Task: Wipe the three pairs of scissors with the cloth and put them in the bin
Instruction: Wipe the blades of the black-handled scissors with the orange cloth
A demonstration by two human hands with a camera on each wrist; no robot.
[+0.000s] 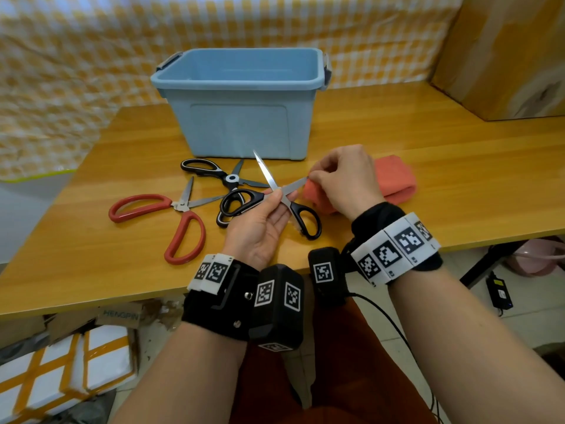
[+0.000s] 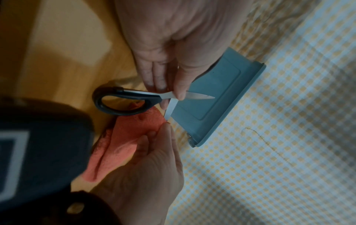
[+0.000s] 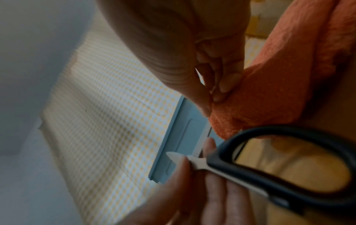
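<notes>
My left hand (image 1: 278, 195) pinches an opened pair of black-handled scissors (image 1: 302, 220) near the pivot, just above the table. In the left wrist view its thumb presses the blade of the scissors (image 2: 123, 92). One blade points up toward the blue bin (image 1: 244, 123). My right hand (image 1: 315, 179) pinches the orange cloth (image 1: 397, 182) around the other blade's tip. The right wrist view shows the cloth (image 3: 279, 85) bunched under those fingers (image 3: 225, 85). The red-handled scissors (image 1: 180, 224) and the black kitchen shears (image 1: 211, 169) lie open on the table to the left.
The open bin (image 2: 217, 97) stands at the back of the wooden table (image 1: 428, 166), just behind the scissors. A cardboard box (image 1: 504, 56) sits at the far right. A yellow checked sheet (image 1: 76, 56) hangs behind. Boxes lie on the floor below the table's front edge.
</notes>
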